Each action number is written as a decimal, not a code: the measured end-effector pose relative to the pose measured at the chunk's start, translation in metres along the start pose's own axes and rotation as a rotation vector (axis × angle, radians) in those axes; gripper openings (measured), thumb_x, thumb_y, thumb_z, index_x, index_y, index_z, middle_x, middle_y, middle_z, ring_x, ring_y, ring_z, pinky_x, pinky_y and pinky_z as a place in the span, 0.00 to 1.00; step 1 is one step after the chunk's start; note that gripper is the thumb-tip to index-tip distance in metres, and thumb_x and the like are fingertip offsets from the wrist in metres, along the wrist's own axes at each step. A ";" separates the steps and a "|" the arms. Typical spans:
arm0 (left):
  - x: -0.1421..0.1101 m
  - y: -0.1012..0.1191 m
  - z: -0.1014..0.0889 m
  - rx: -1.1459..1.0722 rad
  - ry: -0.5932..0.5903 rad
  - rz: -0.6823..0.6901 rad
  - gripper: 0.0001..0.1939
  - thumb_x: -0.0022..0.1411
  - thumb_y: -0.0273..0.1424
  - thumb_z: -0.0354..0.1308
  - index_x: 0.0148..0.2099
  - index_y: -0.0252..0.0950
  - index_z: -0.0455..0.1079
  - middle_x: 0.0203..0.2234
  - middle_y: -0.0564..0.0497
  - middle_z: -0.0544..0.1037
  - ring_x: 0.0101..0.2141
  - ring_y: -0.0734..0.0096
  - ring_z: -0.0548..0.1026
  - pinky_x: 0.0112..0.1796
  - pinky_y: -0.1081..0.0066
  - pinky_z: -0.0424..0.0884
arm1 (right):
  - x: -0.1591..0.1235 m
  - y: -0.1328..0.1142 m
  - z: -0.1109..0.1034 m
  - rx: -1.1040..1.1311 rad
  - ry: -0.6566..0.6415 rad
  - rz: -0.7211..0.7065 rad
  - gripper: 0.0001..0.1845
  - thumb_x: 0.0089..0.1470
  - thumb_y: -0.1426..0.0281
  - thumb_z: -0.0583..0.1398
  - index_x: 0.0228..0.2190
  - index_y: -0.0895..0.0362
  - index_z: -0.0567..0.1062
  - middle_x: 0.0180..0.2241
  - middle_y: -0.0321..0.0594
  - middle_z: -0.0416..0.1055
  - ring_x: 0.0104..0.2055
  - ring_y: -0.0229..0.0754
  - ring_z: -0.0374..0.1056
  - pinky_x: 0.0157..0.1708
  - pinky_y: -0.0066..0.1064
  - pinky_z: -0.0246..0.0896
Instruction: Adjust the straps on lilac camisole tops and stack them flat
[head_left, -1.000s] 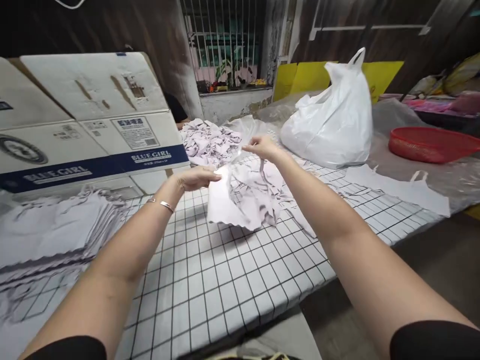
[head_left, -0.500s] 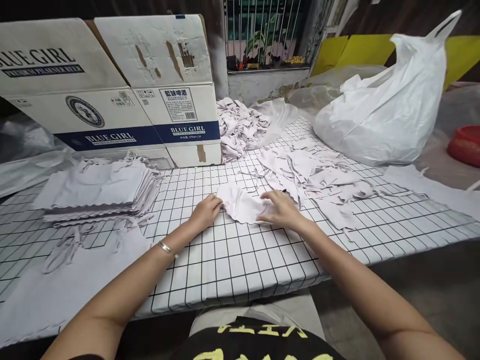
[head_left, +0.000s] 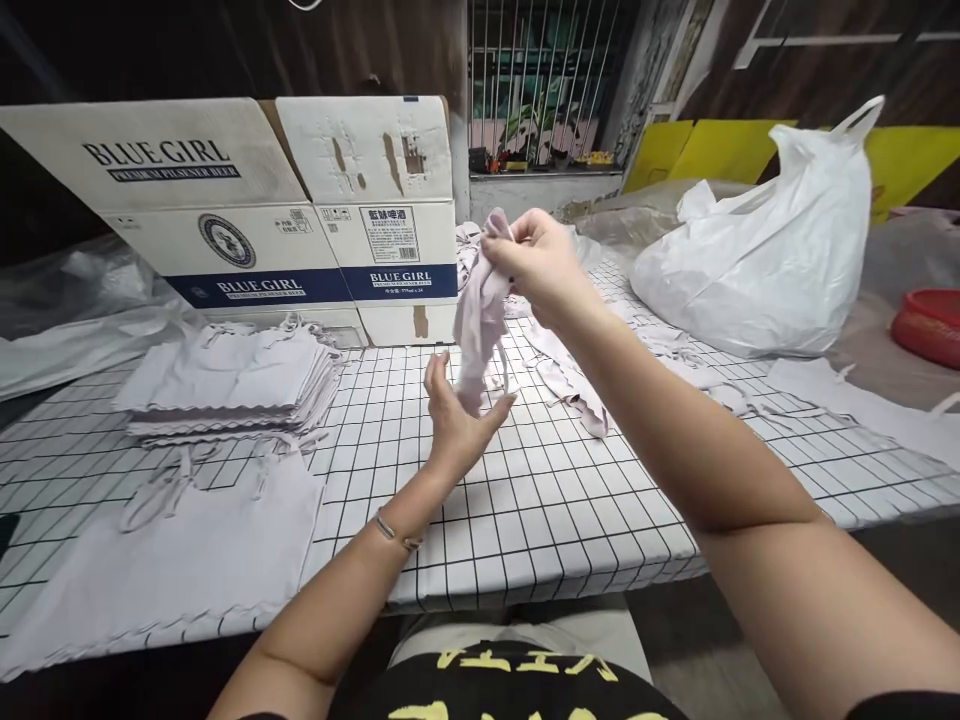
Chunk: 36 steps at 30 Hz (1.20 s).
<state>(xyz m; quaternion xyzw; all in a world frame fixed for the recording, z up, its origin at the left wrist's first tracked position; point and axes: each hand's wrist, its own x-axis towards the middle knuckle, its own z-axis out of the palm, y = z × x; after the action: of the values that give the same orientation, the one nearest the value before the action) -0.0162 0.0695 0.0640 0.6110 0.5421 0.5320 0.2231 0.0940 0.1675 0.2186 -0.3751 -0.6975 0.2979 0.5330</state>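
A crumpled pale pink camisole (head_left: 478, 325) with a wavy edge and a thin strap hangs down from the closed fingers of my right hand (head_left: 546, 262), above the table. Just under it is my left hand (head_left: 459, 428), fingers and thumb spread around the lower end of the cloth; whether they touch it I cannot tell. Matching camisoles lie in a neat folded stack (head_left: 217, 370) on the left. In front of that stack one camisole (head_left: 202, 550) is spread flat with its straps showing. Loose pale pink pieces (head_left: 570, 385) lie on the right, partly hidden by my right arm.
A checked cloth covers the table (head_left: 555, 500). A white and blue beer carton (head_left: 262, 245) stands at the back left, with more pink cloth (head_left: 466, 240) beside it. On the right are a full white plastic bag (head_left: 757, 265) and a red basin (head_left: 930, 325).
My right hand has lifted the camisole off the table, up and slightly left. My left hand has let go of its edge, opened and shifted right. The view has tilted up slightly.
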 end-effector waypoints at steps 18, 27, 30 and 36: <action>0.159 0.007 -0.151 0.408 -0.319 0.202 0.15 0.61 0.39 0.53 0.35 0.33 0.74 0.26 0.51 0.74 0.28 0.70 0.68 0.30 0.72 0.61 | -0.007 0.053 -0.078 -0.409 0.034 0.457 0.20 0.59 0.63 0.64 0.20 0.58 0.67 0.17 0.36 0.64 0.16 0.33 0.54 0.15 0.24 0.45; -0.028 -0.088 -0.116 0.537 -0.448 0.088 0.14 0.59 0.25 0.45 0.39 0.36 0.72 0.35 0.47 0.74 0.36 0.65 0.73 0.38 0.67 0.68 | -0.222 0.132 -0.053 -1.044 -0.325 0.257 0.10 0.47 0.75 0.63 0.35 0.57 0.72 0.36 0.42 0.70 0.37 0.48 0.65 0.34 0.32 0.58; -0.042 -0.088 -0.099 0.474 -0.348 0.124 0.14 0.53 0.20 0.46 0.37 0.36 0.70 0.34 0.48 0.74 0.36 0.65 0.72 0.38 0.68 0.68 | -0.235 0.131 -0.007 -0.955 -0.262 -0.032 0.24 0.49 0.67 0.66 0.47 0.59 0.69 0.46 0.49 0.66 0.46 0.54 0.62 0.45 0.40 0.56; -0.025 -0.052 -0.083 0.512 -0.168 0.396 0.11 0.50 0.17 0.50 0.34 0.35 0.65 0.30 0.49 0.70 0.32 0.66 0.69 0.33 0.69 0.67 | -0.200 0.118 0.067 -0.871 -0.291 -0.251 0.18 0.55 0.61 0.63 0.43 0.58 0.71 0.37 0.46 0.71 0.36 0.50 0.63 0.37 0.36 0.51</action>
<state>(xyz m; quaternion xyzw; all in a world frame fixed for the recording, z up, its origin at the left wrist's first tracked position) -0.1082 0.0378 0.0374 0.7825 0.5084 0.3593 -0.0012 0.0840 0.0627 0.0013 -0.4307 -0.8649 -0.0395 0.2547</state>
